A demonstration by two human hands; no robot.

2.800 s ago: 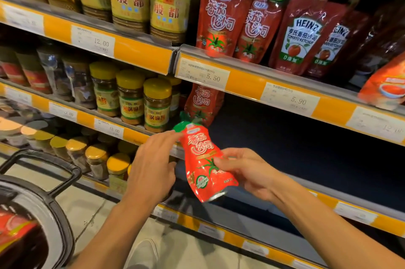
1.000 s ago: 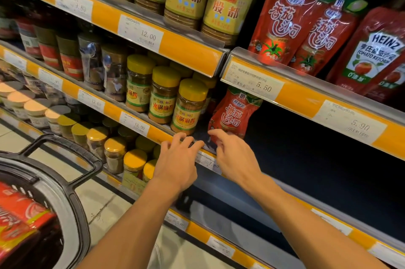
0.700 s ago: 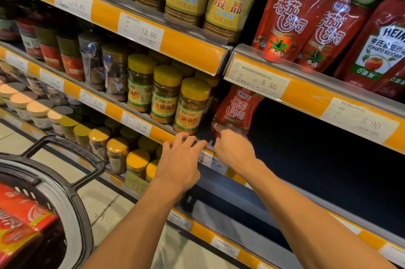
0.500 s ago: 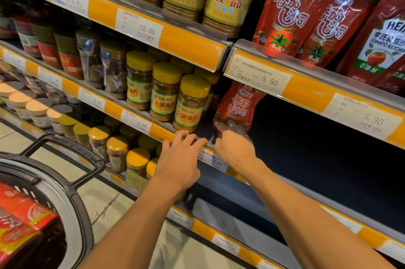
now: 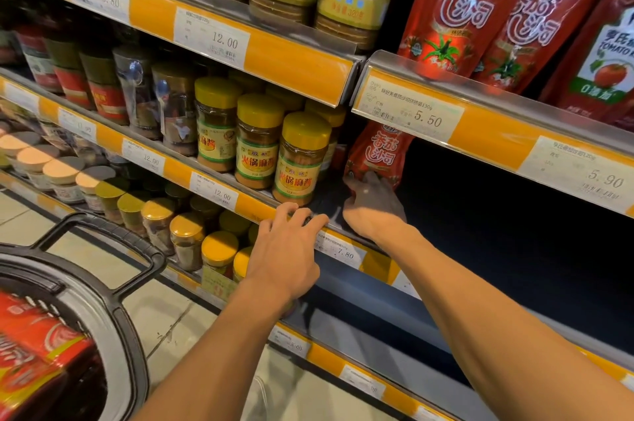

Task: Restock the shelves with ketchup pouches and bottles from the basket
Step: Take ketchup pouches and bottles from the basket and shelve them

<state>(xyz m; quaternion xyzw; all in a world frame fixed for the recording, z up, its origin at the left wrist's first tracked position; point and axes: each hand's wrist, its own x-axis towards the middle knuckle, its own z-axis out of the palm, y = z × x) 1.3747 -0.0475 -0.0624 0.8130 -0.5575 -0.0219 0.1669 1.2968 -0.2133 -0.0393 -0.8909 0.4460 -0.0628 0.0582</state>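
Standing upright at the back of the middle shelf, a red plastic ketchup pouch [image 5: 376, 154] with white lettering sits at about one o'clock from centre, just beside yellow-lidded glass sauce jars [image 5: 300, 156] at its nine o'clock. The right hand [image 5: 374, 204] reaches in with fingers touching the pouch's base; whether they grasp it cannot be told. The left hand [image 5: 286, 249] rests relaxed on the orange shelf-edge price strip [image 5: 343, 250], holding nothing. At eight o'clock, a black plastic shopping basket [image 5: 103, 297] holds red packets. At one o'clock, more red ketchup pouches [image 5: 456, 9] stand on the upper shelf.
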